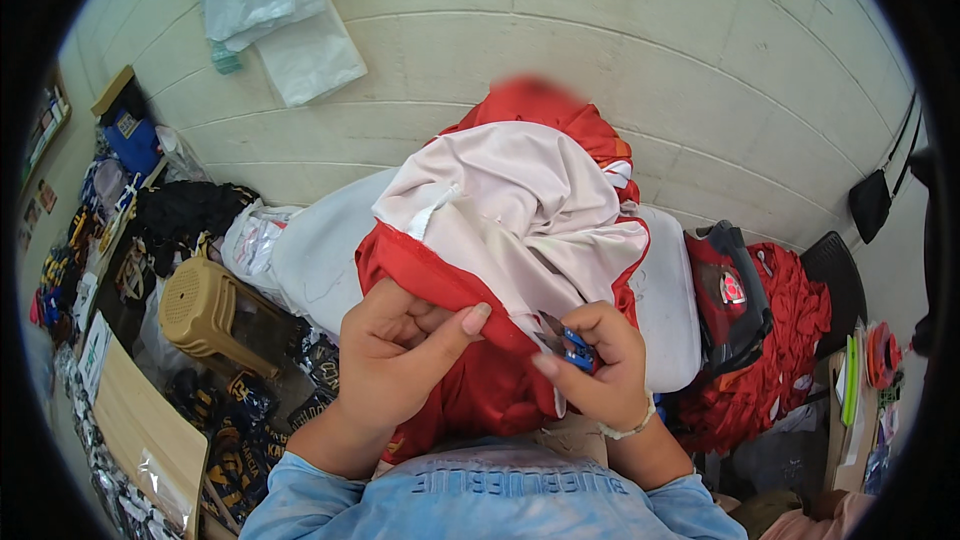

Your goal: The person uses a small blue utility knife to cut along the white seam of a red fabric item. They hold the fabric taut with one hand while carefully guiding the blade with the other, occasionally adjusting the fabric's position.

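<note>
the left hand [405, 352] pinches the red edge of the red-and-white garment [500, 175] between thumb and fingers, apparently to steady it for the blue-handled snips [577, 350]. the right hand [615, 365] is curled around those snips, blades by the edge, seemingly for close aim. the garment lies bunched over the pale ironing board [325, 240], which probably bears its weight. left of that, a white plastic bag [253, 245] bulges; its contents are unclear.

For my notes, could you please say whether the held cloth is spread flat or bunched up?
Bunched up: the cloth has folds across its white side, and the left hand holds its red edge.
</note>
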Action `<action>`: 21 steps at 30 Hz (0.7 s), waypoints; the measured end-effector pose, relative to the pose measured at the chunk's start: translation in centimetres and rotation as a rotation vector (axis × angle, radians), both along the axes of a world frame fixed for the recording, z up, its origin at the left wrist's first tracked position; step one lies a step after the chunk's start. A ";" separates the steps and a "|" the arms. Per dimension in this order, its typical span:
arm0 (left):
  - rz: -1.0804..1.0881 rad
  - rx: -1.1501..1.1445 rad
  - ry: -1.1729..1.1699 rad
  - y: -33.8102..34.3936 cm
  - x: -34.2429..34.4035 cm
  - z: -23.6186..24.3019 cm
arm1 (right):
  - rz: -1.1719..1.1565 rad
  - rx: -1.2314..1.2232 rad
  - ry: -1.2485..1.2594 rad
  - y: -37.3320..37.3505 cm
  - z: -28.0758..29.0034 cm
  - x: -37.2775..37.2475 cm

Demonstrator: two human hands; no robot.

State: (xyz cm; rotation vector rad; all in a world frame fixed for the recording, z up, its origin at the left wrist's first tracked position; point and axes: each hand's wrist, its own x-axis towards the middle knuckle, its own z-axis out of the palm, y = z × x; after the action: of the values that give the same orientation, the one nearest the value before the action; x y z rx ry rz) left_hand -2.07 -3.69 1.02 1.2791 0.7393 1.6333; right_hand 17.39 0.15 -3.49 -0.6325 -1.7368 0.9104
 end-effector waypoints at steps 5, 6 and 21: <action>-0.036 0.015 -0.031 0.1 0.2 0.1 | -0.003 0.058 0.097 -0.9 -0.1 -0.2; -0.035 0.007 -0.039 0.1 0.3 0.1 | -0.027 0.092 0.061 -1.0 -0.1 -0.2; -0.086 0.010 0.004 0.2 1.1 -0.6 | -0.096 0.280 0.015 -0.4 0.7 -0.7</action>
State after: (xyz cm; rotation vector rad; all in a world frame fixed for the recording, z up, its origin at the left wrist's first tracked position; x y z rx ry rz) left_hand -1.00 -3.50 0.40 1.3040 0.6697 1.5679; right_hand 16.70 -0.27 -2.81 -0.5167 -1.7637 0.5896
